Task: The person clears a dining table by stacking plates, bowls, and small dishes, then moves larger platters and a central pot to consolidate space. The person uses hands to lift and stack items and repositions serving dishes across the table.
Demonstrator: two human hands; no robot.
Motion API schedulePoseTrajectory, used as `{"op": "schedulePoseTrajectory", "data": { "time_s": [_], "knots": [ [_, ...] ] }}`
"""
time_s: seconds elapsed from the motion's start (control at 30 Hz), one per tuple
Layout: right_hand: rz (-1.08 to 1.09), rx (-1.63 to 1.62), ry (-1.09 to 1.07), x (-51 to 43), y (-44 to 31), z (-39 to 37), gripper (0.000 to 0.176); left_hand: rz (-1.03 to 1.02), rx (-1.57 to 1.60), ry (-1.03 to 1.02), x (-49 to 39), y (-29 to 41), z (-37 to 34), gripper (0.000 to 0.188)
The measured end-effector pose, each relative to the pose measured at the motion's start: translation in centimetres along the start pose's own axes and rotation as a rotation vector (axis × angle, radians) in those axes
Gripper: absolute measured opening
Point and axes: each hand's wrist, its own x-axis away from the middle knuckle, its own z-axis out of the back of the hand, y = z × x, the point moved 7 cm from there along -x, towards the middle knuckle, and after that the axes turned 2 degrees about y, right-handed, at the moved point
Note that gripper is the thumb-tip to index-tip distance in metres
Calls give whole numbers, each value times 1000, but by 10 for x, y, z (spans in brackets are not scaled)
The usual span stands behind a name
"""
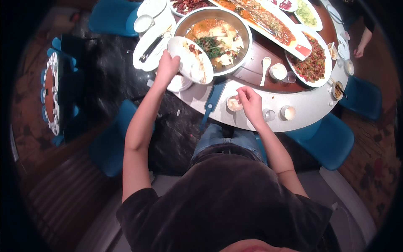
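Observation:
My left hand [168,67] grips the rim of a white oval dish [185,63] with food scraps on it. The dish tilts at the near left edge of a large metal bowl [247,47] of soup with greens and pale pieces. My right hand [250,102] is over the near table edge, its fingertips close together at a small white cup [233,103]; whether they pinch anything I cannot tell. A clear glass [269,115] and another white cup [288,112] stand to its right. Below my left hand lie stacked white dishes [179,84].
White plates [138,55] with black-handled utensils lie at left. A long fish platter [302,50], an oval dish of chopped red food [327,67], a white spoon [266,71] and a cup [278,71] are on the brown turntable. Blue chairs [337,141] surround the table. Another person's hand [359,51] shows at far right.

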Motion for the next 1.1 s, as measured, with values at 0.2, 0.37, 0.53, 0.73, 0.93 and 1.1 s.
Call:
{"op": "schedulePoseTrajectory", "data": {
  "time_s": [0.2,0.37,0.53,0.73,0.93,1.1],
  "knots": [
    [252,882,476,-63,11,51,18,-52,257,-60,17,21,-5,47],
    [36,1474,425,-114,124,63,16,137,293,10,32,4,-10,48],
    [-64,1364,436,-131,154,63,16,7,270,36,29,-11,-14,48],
    [177,687,346,-69,45,53,21,4,247,5,29,-13,-16,55],
    [277,325,-103,-111,-52,-66,24,29,203,7,34,13,-21,47],
    [284,500,-28,-130,-36,-66,26,-67,163,59,38,31,-10,46]
  ]
}}
